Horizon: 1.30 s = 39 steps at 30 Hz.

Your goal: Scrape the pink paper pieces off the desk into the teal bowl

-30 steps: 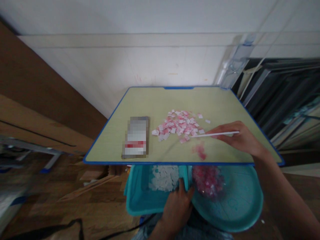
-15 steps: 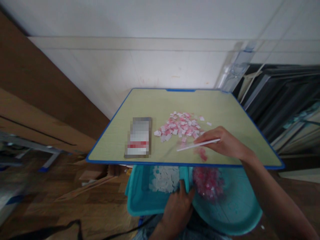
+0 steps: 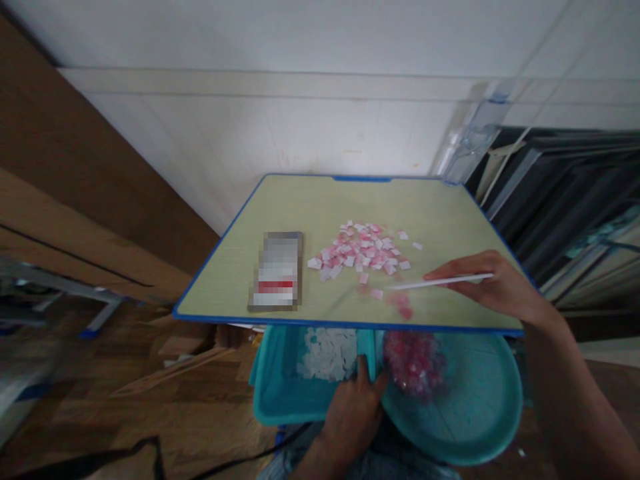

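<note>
Though tip [image 3: 393,288] unclear, white stick [image 3: 440,282] in right hand [image 3: 506,291].

Through my remote feed, I see a pale yellow-green tabletop [image 3: 430,210] edged in blue, scattered pink-and-white squares [image 3: 369,249], and a white stick [image 3: 445,282] at right. Near left, a teal bin [image 3: 273,403] holds whitish pieces [image 3: 327,353]; near right, a teal basin [image 3: 480,400], mottled deep-pink clump [image 3: 413,363] inside.
</note>
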Motion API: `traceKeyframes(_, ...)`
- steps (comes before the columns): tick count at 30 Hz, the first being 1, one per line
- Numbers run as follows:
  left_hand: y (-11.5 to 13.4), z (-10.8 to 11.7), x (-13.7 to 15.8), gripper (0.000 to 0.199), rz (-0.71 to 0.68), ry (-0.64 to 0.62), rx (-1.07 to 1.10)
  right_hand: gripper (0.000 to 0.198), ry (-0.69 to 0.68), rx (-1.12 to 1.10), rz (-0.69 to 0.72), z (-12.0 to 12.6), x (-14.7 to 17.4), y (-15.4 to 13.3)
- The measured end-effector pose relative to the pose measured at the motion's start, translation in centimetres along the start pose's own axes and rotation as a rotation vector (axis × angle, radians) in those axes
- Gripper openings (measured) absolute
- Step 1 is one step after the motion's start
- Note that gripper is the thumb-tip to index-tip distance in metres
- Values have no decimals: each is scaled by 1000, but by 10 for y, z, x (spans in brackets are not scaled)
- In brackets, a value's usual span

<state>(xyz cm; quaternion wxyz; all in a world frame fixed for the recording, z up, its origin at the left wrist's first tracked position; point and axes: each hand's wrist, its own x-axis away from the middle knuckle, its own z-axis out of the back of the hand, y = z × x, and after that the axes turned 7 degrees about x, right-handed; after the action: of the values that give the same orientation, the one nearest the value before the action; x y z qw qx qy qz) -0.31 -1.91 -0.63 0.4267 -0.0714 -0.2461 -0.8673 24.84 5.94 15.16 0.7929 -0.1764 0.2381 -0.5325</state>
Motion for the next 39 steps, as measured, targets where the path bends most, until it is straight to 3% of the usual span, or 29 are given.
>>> traceKeyframes(6, 0, 2, 0, 50, -2, -8, -13, 20, -38, -22, 13, -16, -12, 6)
traceKeyframes(10, -1, 0, -1, 53, -8, 4, -14, 20, 21, 32, 0, -15, -12, 7)
traceKeyframes(15, 0, 0, 0, 53, -12, 9, -19, 20, -16, 28, -33, -10, -7, 2)
traceKeyframes(20, -1, -3, 0, 54, -12, 4, -24, 20, 77, 88, -8, -17, -11, 3)
traceKeyframes(24, -2, -4, -1, 57, -20, 16, -3, 21, 11, 59, 75, -19, -14, -2)
traceKeyframes(29, -1, 1, 0, 52, -25, 8, 26, 17, -13, 26, 73, -10, -17, -6)
traceKeyframes(36, 0, 2, 0, 54, 1, -16, 27, 23, -30, -29, 173, -34, -37, 1)
traceKeyframes(39, 0, 1, 0, 53, -9, -3, 26, 25, -81, -28, 121, -31, -37, 4)
